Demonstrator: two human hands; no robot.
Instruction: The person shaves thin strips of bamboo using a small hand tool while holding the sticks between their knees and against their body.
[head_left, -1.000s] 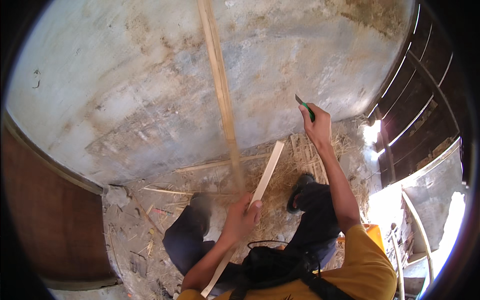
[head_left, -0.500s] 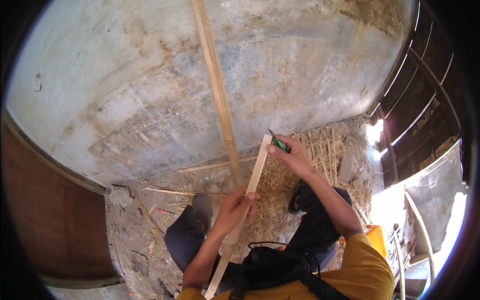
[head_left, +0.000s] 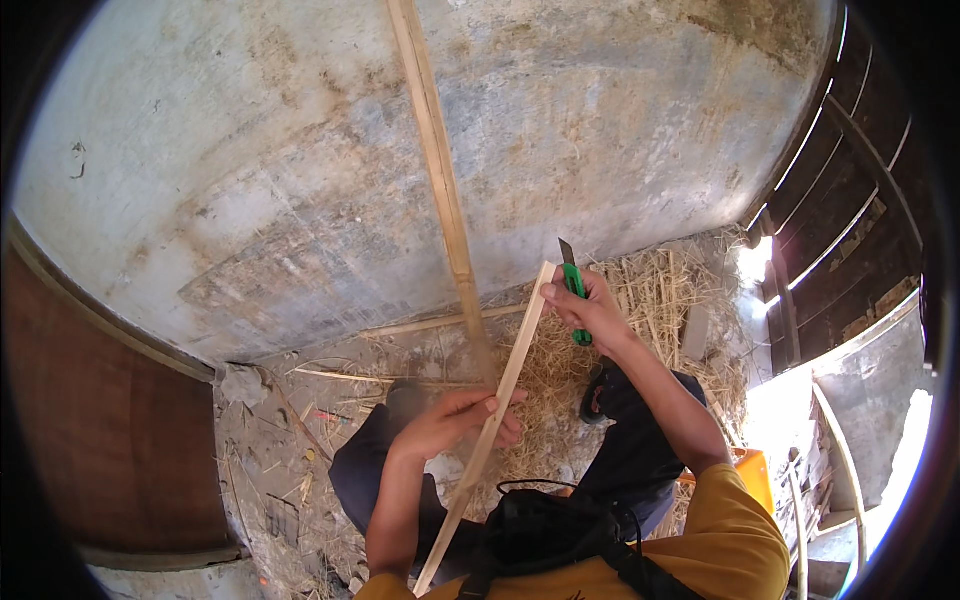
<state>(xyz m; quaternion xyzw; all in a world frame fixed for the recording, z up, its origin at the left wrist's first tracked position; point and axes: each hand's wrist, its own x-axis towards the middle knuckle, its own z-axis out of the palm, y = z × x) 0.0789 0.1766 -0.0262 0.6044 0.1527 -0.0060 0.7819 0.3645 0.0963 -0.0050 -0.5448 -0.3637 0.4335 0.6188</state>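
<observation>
A long pale bamboo strip (head_left: 510, 375) slants from my lap up toward the wall, narrow edge turned partly upward. My right hand (head_left: 592, 308) is closed at its upper end, thumb pressed on the strip. That same hand keeps a green utility knife (head_left: 574, 290) against the fingers, its dark blade out and pointing up, beside the strip's tip. Around the middle of the strip is my left hand (head_left: 445, 425), holding it loosely: the thumb rests along the near side and the fingers reach behind to the right.
A taller bamboo pole (head_left: 435, 150) leans up the stained plaster wall (head_left: 300, 180). Straw and shavings (head_left: 540, 420) cover the ground between my knees. A brown panel (head_left: 110, 410) stands at left, dark slatted boards (head_left: 850, 210) at right. A yellow container (head_left: 755, 480) sits by my right side.
The strip has rotated onto its edge and its top end shifted slightly right. The knife has turned more upright, showing more handle and blade. My left fingers have loosened and spread.
</observation>
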